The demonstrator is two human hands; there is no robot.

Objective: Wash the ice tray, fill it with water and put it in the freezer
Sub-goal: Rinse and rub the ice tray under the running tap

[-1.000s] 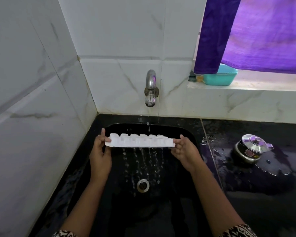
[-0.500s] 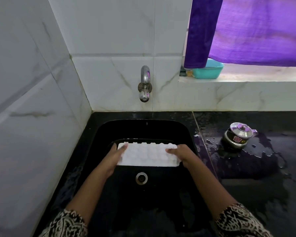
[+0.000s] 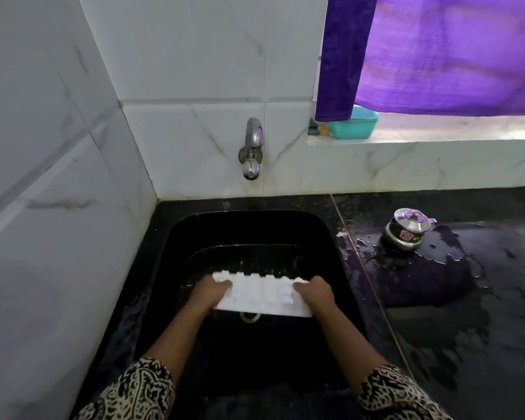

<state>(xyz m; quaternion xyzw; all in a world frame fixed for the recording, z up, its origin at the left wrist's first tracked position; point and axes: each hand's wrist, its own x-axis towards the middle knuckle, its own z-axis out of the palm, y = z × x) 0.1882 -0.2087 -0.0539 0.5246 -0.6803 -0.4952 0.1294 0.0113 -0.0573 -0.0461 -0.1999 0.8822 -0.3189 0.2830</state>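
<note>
A white ice tray point(image 3: 262, 295) is held low inside the black sink point(image 3: 255, 228), upside down with its cube bumps facing up, just above the drain point(image 3: 249, 316). My left hand point(image 3: 211, 294) grips its left end and my right hand point(image 3: 314, 294) grips its right end. The chrome tap point(image 3: 252, 148) sticks out of the tiled wall above the sink; no stream of water shows under it.
A small steel pot with a lid point(image 3: 406, 230) stands on the wet black counter point(image 3: 467, 298) to the right. A teal tub point(image 3: 353, 127) sits on the window ledge under a purple curtain point(image 3: 437, 53). White tiled walls close the left and back.
The tray has come down from under the tap, where water drained from it, to low in the sink. It went from edge-on to bumps-up, and both hands kept hold.
</note>
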